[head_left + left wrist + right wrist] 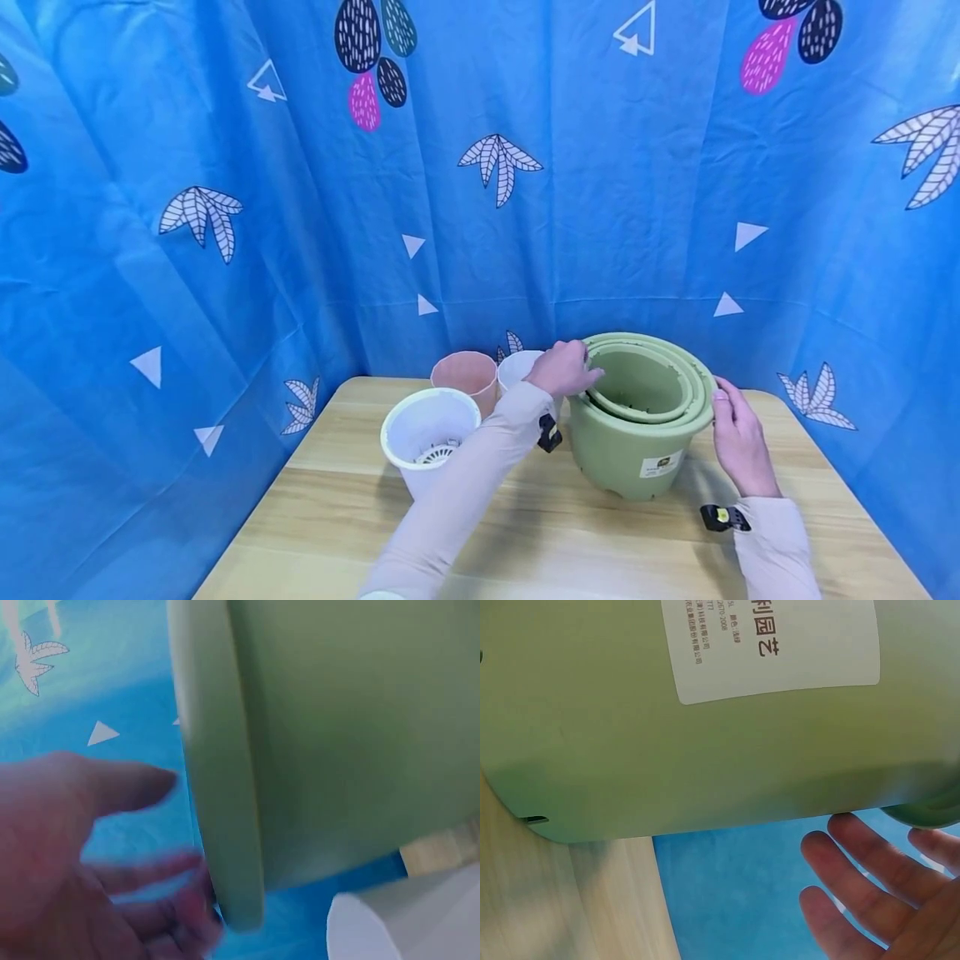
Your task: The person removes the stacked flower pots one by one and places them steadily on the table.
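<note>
Toward the table's far right stands a large green flower pot [626, 454] with a white label. Smaller green pots, including the innermost pot [648, 379], are nested in it, their rims concentric. My left hand [562, 369] is at the left side of the rims. In the left wrist view its thumb stands apart from a green rim [225, 772], and its blurred fingertips are at the rim's edge. On the opposite side is my right hand [738, 437], at the outer rim. Its fingers [862, 904] are spread and fairly straight, at least one fingertip against the pot's side.
A white pot [401, 433] with a slotted bottom stands left of the green stack. Behind it are a pink pot [465, 371] and another white pot [517, 365], partly hidden by my left arm. The wooden table [315, 508] is enclosed by a blue patterned curtain [480, 250].
</note>
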